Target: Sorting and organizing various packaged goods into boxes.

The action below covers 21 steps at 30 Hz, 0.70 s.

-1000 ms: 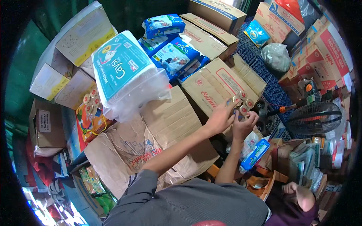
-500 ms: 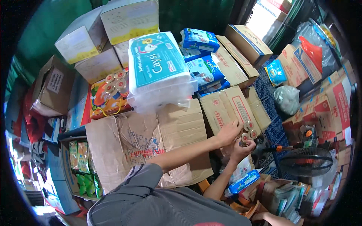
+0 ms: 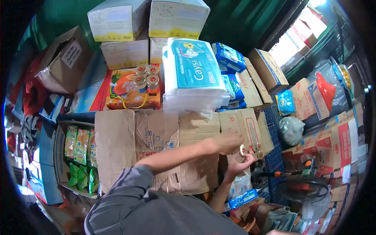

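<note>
Small gold-lidded jars, handled by 2 bare hands at the right of the cardboard

The right hand [image 3: 236, 166], palm turned partly up, has its fingers bent in around a gold-lidded jar [image 3: 243, 150]; I read this as a pinch on the jar's side. The left hand [image 3: 229, 141] lies just beside it, above the brown cardboard [image 3: 196, 131]; motion blur smears its fingers, so I cannot tell whether they are spread, pressed together or gripping. 2 more jars [image 3: 259, 155] stand near the right fingertips, over the printed carton [image 3: 237, 121]. A separate group of 4 jars [image 3: 152, 81] rests on the orange package [image 3: 117, 102], beside the large wipes pack [image 3: 196, 70].

The step in hand, in my judgement, is the handling of a single jar between the 2 hands. From here the next move calls for a firm hold below the lid — and for clearance from the neighbouring pair.

Hard to make out: the lower body of the held jar, which the right fingers cover; what supports the 2 jars beyond it; and whether another jar hides behind the hand. At the lower edge, a sliver of bare arm [image 3: 279, 232] is cut off — I cannot tell whose.
</note>
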Tool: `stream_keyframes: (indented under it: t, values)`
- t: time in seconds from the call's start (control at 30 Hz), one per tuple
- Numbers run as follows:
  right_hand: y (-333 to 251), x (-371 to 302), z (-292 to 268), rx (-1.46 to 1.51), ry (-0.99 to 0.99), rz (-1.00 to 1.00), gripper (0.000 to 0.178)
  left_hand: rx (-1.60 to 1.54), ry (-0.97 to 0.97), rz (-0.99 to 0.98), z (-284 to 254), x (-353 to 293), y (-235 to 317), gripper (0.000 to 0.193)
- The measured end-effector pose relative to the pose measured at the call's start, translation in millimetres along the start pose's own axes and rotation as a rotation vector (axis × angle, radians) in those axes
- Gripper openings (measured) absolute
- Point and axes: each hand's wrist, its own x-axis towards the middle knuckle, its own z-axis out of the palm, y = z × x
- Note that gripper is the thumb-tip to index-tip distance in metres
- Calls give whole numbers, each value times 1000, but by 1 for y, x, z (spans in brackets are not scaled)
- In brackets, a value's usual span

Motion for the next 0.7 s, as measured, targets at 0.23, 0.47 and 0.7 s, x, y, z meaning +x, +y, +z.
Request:
stream_keyframes:
  t: [0.23, 0.47, 0.7]
  values:
    - [-108, -21, 47, 554, -243, 158, 45, -94, -695, -3, -157, -71, 1, 38]
    - [-212, -14, 111, 547, -502, -381, 60, -330, -198, -58, -287, -205, 2, 48]
    - [-308, -13, 188, 638, -861, -480, 54, -60, 284, -548, -338, -296, 5, 51]
